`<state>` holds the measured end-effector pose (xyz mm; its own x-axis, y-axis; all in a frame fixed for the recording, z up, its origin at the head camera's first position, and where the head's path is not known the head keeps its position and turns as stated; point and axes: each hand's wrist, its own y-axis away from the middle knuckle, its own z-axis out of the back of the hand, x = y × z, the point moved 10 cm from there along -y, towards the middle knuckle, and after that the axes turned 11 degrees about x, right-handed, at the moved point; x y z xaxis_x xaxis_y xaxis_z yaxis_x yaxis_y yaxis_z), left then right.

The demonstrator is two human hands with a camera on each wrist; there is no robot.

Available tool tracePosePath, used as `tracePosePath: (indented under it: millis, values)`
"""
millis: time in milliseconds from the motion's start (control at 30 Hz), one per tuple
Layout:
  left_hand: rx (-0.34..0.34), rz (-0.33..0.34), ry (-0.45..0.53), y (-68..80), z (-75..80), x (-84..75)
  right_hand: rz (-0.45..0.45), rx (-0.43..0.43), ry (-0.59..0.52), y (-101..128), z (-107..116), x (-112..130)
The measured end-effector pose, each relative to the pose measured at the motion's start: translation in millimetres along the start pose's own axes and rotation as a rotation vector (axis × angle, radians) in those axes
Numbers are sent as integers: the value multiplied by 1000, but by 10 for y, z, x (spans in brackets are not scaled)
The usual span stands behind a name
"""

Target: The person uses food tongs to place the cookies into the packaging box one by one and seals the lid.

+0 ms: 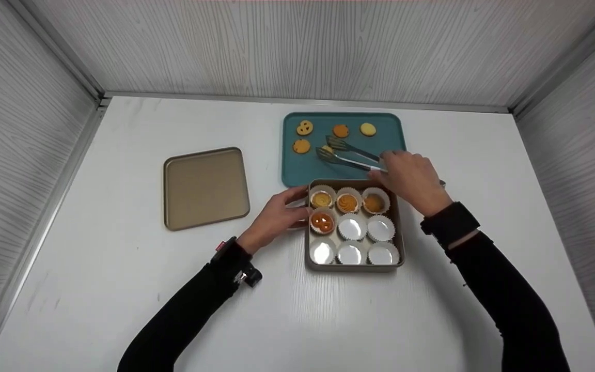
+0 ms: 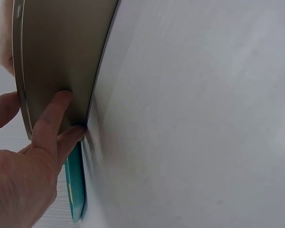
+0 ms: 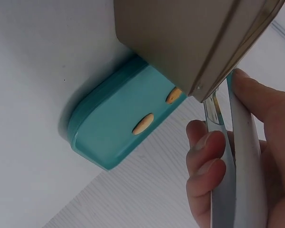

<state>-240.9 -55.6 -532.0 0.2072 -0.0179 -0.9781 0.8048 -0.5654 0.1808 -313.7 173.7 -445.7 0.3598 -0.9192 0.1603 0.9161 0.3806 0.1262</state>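
My right hand [image 1: 412, 178] grips a pair of tongs [image 1: 355, 164], fingers and thumb wrapped around the arms. The tongs' spread tips lie over the teal tray [image 1: 292, 173], with a small cookie [image 1: 327, 149] partly hidden between them. My left hand [image 1: 275, 216] steadies a rectangular metal tin [image 1: 354, 268], its extended fingers [image 2: 50, 118] against the side wall. White paper cups [image 1: 351, 227] stand in rows inside the tin. Cookies fill the far row of cups, and a pretzel-shaped cookie [image 1: 322, 221] lies in the left cup of the middle row; the other cups hold nothing.
On the tray's far part lie a pretzel-shaped cookie [image 1: 304, 127], a pale oval cookie [image 1: 368, 129] and round brown cookies [image 1: 301, 146]. The flat tin lid [image 1: 207, 188] is left of the tin on the white table [image 1: 96, 258]. Panels [image 1: 302, 51] enclose the table.
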Motion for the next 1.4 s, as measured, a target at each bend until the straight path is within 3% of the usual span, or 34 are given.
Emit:
tracePosePath:
  millis: [400,1000,1400]
  values:
    - [9,15,4,-18,-27,7,40,-81,-38,177,88,-70]
    - [-16,38,23,-7,10,57,119,-194,-114,829,224,-63]
    - [-25,42,17,-28,38,56,132,-237,-97,1170,241,-57]
